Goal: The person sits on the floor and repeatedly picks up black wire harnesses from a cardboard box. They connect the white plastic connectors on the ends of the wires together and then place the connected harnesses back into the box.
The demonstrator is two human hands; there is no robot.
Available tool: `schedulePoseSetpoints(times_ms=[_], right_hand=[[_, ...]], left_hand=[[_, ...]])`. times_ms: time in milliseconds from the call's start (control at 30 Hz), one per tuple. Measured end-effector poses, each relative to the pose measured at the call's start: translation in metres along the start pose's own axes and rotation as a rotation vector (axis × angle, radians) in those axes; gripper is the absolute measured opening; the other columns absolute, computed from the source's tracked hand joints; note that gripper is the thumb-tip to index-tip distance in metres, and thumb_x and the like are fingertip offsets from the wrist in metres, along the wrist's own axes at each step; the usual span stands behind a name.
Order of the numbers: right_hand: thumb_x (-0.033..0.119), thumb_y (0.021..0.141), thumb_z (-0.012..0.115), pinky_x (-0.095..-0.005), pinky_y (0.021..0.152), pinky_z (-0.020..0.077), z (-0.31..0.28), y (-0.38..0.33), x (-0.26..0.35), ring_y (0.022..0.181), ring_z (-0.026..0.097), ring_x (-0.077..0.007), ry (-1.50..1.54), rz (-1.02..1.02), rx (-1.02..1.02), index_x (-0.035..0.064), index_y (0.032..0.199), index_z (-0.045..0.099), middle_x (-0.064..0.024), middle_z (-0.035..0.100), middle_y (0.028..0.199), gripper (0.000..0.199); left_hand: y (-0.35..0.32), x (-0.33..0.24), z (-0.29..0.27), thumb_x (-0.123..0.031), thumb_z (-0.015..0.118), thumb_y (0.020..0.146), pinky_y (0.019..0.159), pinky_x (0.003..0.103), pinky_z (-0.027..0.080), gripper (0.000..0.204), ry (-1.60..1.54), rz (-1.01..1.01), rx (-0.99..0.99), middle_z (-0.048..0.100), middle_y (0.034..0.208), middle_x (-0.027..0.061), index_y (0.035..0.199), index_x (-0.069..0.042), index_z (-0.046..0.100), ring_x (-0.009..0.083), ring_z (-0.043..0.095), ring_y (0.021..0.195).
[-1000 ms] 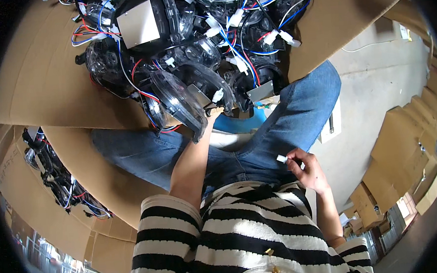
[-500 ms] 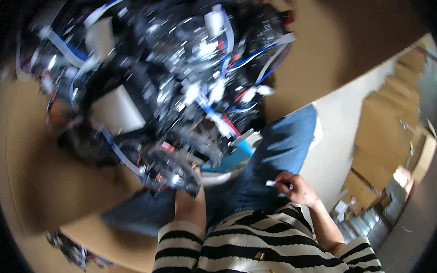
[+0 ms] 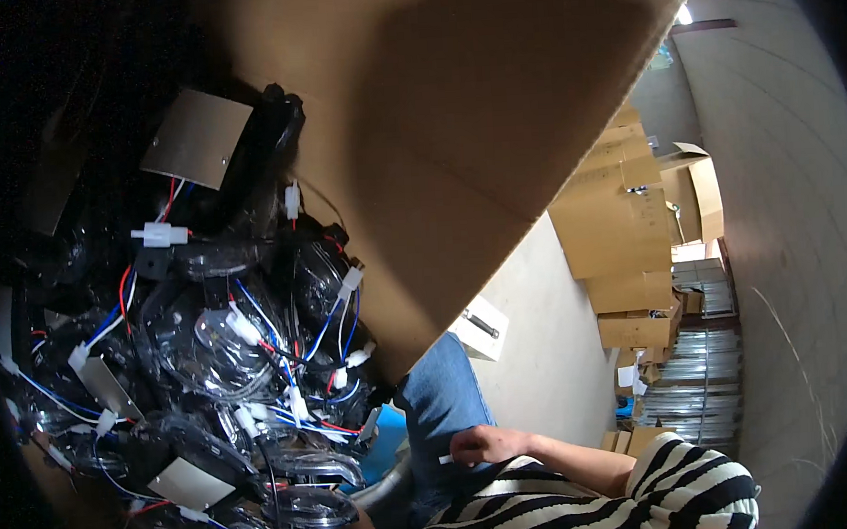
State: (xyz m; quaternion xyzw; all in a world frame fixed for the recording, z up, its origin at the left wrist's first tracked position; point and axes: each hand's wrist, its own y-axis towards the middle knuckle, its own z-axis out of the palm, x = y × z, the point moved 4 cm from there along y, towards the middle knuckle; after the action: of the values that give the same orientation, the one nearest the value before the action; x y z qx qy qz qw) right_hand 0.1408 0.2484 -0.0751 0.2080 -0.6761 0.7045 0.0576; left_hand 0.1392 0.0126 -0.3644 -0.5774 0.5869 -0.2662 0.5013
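Observation:
A large cardboard box [image 3: 456, 148] fills the view, its left side packed with black and clear lamp housings [image 3: 226, 342] tangled in red, blue and white wires with white connectors. My right hand [image 3: 481, 445] rests on my jeans-clad thigh [image 3: 445, 397], fingers closed on a small white piece [image 3: 445, 460]. My striped sleeve [image 3: 684, 485] leads to it from the lower right. My left hand is hidden under the heap of housings at the bottom edge.
Stacked cardboard boxes [image 3: 624, 244] stand along the right by a grey wall. A white flat item [image 3: 479, 327] lies on the grey floor [image 3: 553, 353]. Part of a blue seat [image 3: 390, 439] shows beside my leg.
The view has swung up and to the left, close over the box, so the lamp housings now loom large. My right hand stays on my thigh with the white piece; my left arm has dropped from sight.

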Motion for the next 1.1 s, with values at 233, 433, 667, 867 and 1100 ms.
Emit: schedulePoseSetpoints(times_ms=[233,433,667,867,1100], right_hand=[[0.016,0.085,0.045,-0.0265,0.059,0.042,-0.002,0.006,0.002,0.064,0.051,-0.0119,0.05,0.012,0.027,0.0,0.088,0.054,-0.0045,0.053,0.069,0.018],[0.013,0.08,0.045,-0.0312,0.055,0.0392,-0.002,0.002,0.001,0.055,0.049,-0.0156,0.093,-0.017,-0.1,0.0004,0.074,0.051,-0.0054,0.052,0.058,0.015],[0.015,0.081,0.046,-0.0286,0.054,0.0393,-0.002,0.005,-0.012,0.055,0.05,-0.0139,0.064,-0.173,-0.141,0.002,0.078,0.052,-0.0056,0.052,0.06,0.015],[0.017,0.079,0.05,-0.0314,0.054,0.0386,-0.006,-0.003,-0.016,0.056,0.05,-0.0161,-0.01,-0.334,-0.253,0.0018,0.078,0.052,-0.006,0.054,0.062,0.015],[0.015,0.075,0.052,-0.0304,0.058,0.0403,-0.004,0.001,-0.036,0.062,0.052,-0.0177,0.117,-0.381,-0.224,0.0023,0.08,0.054,-0.0075,0.056,0.067,0.013]], left_hand=[[0.0,0.004,0.011,-0.012,0.042,0.077,0.075,0.041,0.039,0.027,-0.021,-0.015,0.042,0.056,0.092,0.0157,0.102,-0.005,0.052,0.032,0.051,0.086],[0.003,-0.002,0.024,-0.011,0.043,0.077,0.073,0.041,0.039,0.026,-0.147,-0.002,0.089,0.057,0.089,0.0154,0.1,-0.005,0.053,0.0319,0.052,0.083],[-0.001,-0.068,0.025,-0.011,0.043,0.077,0.07,0.041,0.04,0.024,-0.786,-0.021,0.207,0.058,0.085,0.0152,0.098,-0.005,0.054,0.0318,0.054,0.08],[-0.122,-0.157,-0.055,-0.01,0.042,0.075,0.07,0.047,0.04,0.022,0.136,0.664,0.207,0.055,0.083,0.0265,0.088,0.004,0.053,0.0443,0.051,0.08],[-0.127,-0.142,-0.096,-0.014,0.045,0.082,0.056,0.035,0.039,0.018,-0.205,0.514,0.36,0.053,0.067,0.0181,0.079,0.002,0.055,0.0281,0.052,0.06]])
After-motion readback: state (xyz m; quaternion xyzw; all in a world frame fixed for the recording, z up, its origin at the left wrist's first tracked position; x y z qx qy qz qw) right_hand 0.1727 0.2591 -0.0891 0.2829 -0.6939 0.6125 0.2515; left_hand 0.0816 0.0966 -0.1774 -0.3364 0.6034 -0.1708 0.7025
